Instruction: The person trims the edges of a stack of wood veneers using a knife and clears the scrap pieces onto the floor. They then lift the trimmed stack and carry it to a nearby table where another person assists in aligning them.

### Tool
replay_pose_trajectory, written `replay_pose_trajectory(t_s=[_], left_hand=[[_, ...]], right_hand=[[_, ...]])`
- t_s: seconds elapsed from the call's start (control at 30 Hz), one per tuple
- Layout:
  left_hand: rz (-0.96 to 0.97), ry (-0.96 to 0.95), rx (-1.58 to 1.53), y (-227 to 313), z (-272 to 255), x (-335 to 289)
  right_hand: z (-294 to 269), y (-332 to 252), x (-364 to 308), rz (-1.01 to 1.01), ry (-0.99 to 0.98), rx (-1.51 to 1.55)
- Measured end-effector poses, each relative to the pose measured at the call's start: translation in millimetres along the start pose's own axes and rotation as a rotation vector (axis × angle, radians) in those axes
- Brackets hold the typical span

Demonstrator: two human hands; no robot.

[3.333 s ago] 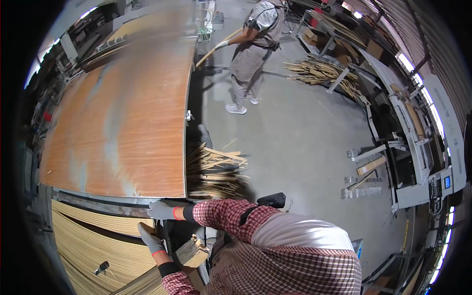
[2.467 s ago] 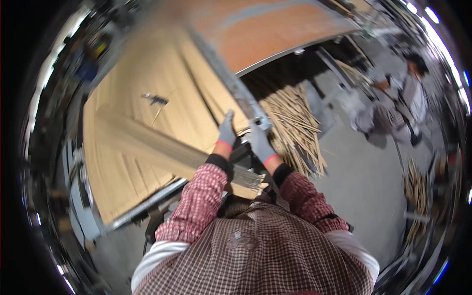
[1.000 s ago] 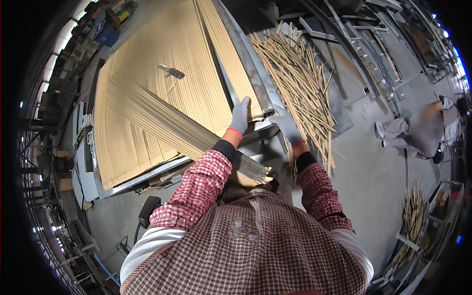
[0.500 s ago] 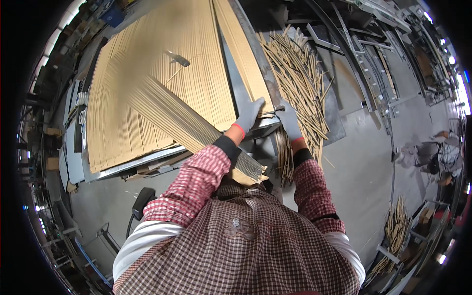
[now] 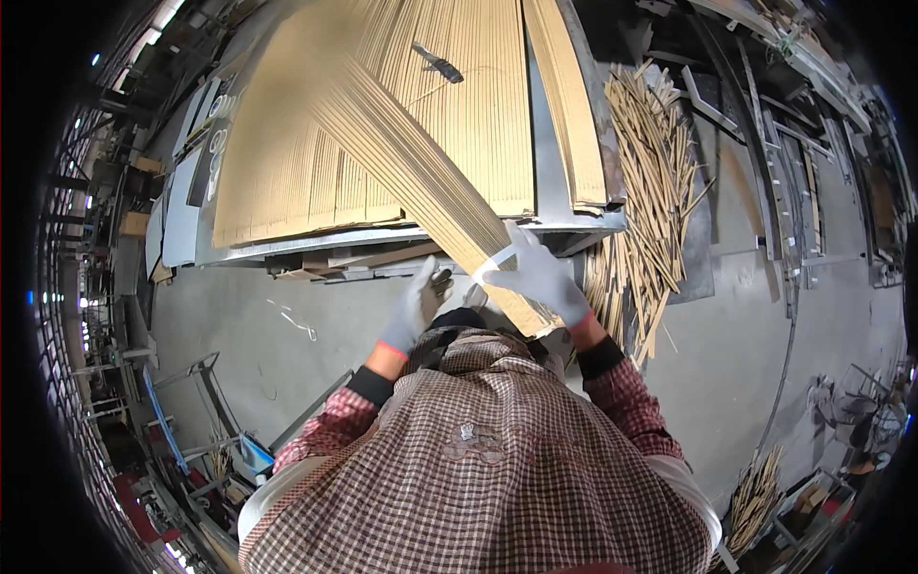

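A long bundle of stacked corrugated cardboard strips slants from the table toward my body, its near end overhanging the table edge. My right hand, in a grey glove, is closed over the bundle near that end. A white band or strip shows across the bundle beside the fingers; I cannot tell exactly what it is. My left hand, also gloved, is to the left of the bundle and apart from it. Its dirty fingertips are loosely bent and apart, with nothing visible in them.
Scored cardboard sheets cover much of the metal table. A dark-headed brush-like tool lies on them. Narrow cardboard strips run along the right edge. Loose thin sticks are heaped beside the table, and metal frames stand at far right.
Both hands have left the strips at the table's right corner. My right hand has come to the slanted bundle; my left has moved left and nearer. The view has shifted.
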State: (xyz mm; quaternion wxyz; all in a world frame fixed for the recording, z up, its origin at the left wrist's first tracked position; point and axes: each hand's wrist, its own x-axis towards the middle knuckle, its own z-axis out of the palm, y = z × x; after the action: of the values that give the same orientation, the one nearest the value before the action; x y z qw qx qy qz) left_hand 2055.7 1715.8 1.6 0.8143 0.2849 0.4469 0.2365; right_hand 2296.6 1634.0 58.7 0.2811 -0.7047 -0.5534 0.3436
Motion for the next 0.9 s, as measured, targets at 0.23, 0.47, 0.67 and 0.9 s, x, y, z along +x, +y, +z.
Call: replay_pose_trajectory(t_s=[0.23, 0.47, 0.67, 0.9], left_hand=[[-0.084, -0.453, -0.491, 16.7, 36.8, 20.2], [0.459, -0.746, -0.494, 127.8, -15.2, 82.1], [0.236, -1.181, -0.698, 177.7, -2.8, 70.9], [1.465, -0.581, 0.300, 141.2, 47.1, 47.0]], right_hand=[[19.1, -28.1, -4.5, -0.197, 0.133, 0.028], [9.5, -143.9, -125.4, -0.156, 0.331, -0.378], [74.9, -162.4, -147.9, 0.010, 0.623, -0.312], [79.7, -217.3, -166.5, 0.156, 0.798, -0.238]])
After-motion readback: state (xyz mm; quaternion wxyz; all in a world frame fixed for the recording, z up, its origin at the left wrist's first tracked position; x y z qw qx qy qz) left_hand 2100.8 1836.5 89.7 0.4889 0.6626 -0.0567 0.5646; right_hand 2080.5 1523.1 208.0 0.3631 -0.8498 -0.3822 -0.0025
